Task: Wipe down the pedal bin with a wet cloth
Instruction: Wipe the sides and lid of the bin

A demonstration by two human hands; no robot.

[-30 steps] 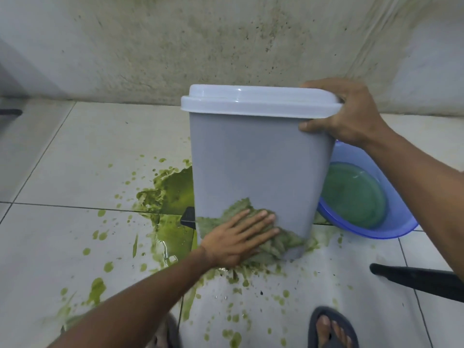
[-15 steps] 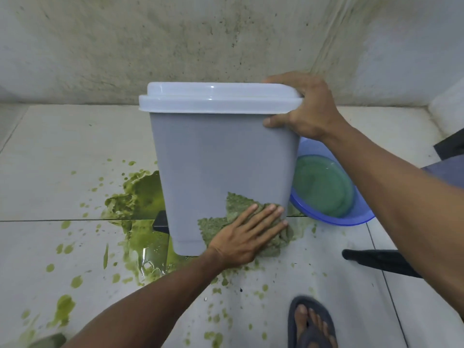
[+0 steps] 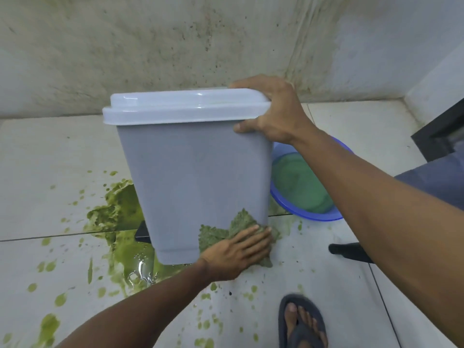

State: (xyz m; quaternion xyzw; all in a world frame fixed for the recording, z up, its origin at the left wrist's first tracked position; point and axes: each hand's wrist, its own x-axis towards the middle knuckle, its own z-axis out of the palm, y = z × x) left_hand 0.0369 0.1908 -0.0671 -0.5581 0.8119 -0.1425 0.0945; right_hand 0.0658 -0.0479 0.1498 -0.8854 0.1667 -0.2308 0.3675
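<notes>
A grey pedal bin point(image 3: 193, 177) with a white lid point(image 3: 183, 106) stands tilted on the tiled floor. Its black pedal point(image 3: 142, 233) shows at the lower left. My right hand point(image 3: 273, 109) grips the lid's right corner, fingers over the top and thumb on the side. My left hand point(image 3: 237, 252) presses a green-stained wet cloth point(image 3: 226, 231) flat against the bin's lower right corner, fingers straight.
A green spill point(image 3: 118, 212) with splashes spreads on the white tiles left of and below the bin. A blue basin point(image 3: 308, 214) of greenish water sits behind the bin on the right. My sandalled foot point(image 3: 301, 322) is at the bottom. A black object point(image 3: 349, 251) lies to the right.
My left hand has slid the cloth rightwards along the bin's lower side to its right corner. The right hand keeps its grip on the lid.
</notes>
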